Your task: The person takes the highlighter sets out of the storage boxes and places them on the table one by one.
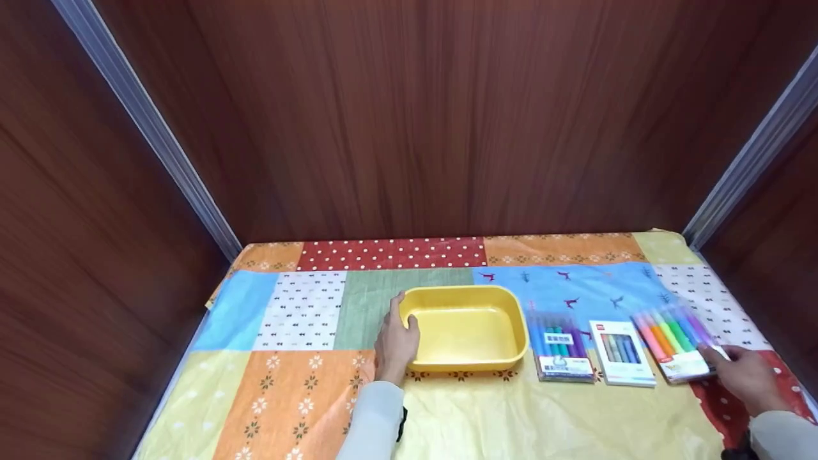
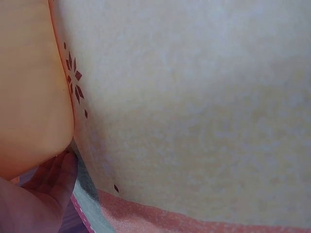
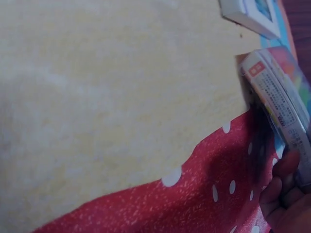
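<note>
A shallow yellow plastic basin (image 1: 463, 367) sits on the patchwork cloth. My left hand (image 1: 395, 345) grips its left wall, the thumb over the rim and the fingers outside. In the left wrist view the basin (image 2: 34, 87) looks orange, and the fingers of my left hand (image 2: 46, 194) reach round its corner. At the right, my right hand (image 1: 748, 377) pinches the lower right corner of a clear pack of coloured markers (image 1: 671, 335). The right wrist view shows the printed end of this marker pack (image 3: 274, 92) tilted up off the cloth, with my right hand (image 3: 286, 204) at its near corner.
A white boxed set of pens (image 1: 621, 353) lies left of the marker pack. Beside the basin is another clear pack of blue, green and purple markers (image 1: 560, 348). Brown wood-grain panels (image 1: 447, 121) enclose the back and sides of the cloth-covered table (image 1: 511, 415).
</note>
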The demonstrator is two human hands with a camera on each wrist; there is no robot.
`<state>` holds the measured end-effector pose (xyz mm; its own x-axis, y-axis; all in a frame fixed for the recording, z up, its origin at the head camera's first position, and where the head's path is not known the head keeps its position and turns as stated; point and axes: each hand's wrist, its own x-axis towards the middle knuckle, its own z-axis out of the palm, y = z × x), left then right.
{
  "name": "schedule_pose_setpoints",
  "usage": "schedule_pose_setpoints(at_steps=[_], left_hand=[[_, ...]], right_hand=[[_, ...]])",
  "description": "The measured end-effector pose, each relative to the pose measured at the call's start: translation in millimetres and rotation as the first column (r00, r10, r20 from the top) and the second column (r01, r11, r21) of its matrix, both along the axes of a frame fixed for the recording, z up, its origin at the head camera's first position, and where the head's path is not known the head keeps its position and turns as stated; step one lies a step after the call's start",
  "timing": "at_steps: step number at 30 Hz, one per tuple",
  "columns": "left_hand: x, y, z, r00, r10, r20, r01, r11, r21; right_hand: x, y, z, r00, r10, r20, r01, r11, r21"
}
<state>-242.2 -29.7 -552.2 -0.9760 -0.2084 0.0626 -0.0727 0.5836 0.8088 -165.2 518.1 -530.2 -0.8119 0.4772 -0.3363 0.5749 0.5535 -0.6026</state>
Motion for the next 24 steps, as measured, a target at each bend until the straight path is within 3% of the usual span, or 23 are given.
schedule_pose_setpoints(at_steps=[3, 10, 17, 24], left_hand=[[-0.7, 2.1, 0.3, 1.0, -0.001, -0.001, 0.001, 1.0, 0.001], [-2.9, 3.9, 2.5, 1.0, -0.016, -0.016, 0.016, 1.0, 0.015], [-0.1, 1.7, 1.7, 1.0, -0.012, 0.006, 0.012, 1.0, 0.015], [2.0, -1.6, 2.6, 1.0, -0.012, 0.009, 0.012, 1.0, 0.015]], right_hand=[[1.6, -1, -0.5, 1.0, -0.011, -0.003, 0.011, 0.998, 0.057], [4.6, 1, -1.2, 0.998, -0.063, 0.002, 0.063, 0.997, 0.052], [11.1, 9, -9.9, 0.999, -0.045, -0.021, 0.044, 0.997, -0.064], [17.3, 9, -10.9, 0.998, -0.039, 0.052, 0.045, 0.992, -0.119]])
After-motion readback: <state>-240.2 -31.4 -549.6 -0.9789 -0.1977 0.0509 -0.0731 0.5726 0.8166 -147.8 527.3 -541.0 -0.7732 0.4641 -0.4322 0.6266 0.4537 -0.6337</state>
